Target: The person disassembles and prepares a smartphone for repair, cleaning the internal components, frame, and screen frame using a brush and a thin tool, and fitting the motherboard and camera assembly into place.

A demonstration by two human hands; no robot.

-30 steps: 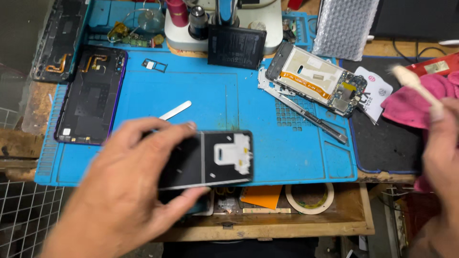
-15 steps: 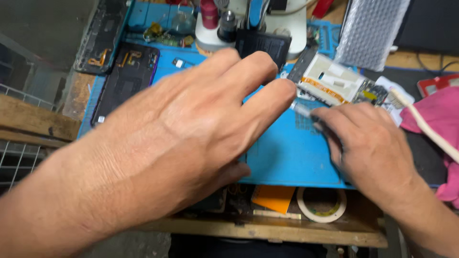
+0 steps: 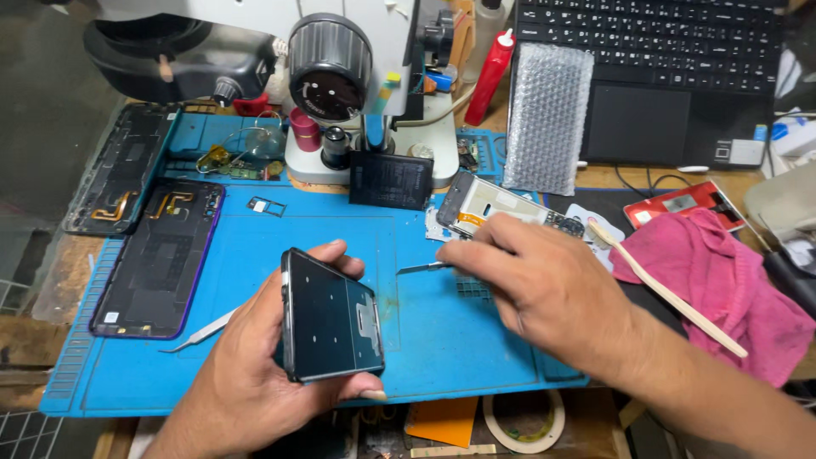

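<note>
A dark phone frame (image 3: 330, 316) is now held clamped in the left hand (image 3: 255, 374) over the blue mat's (image 3: 442, 357) front edge. The right hand (image 3: 544, 289), earlier raised, is lowered mid-mat, fingers closed on metal tweezers (image 3: 421, 269); tool pickup is judged complete.

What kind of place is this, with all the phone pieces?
Probably a phone repair bench. An opened phone frame sits in the left hand, a microscope stands over the blue work mat, and the right hand holds tweezers.
</note>
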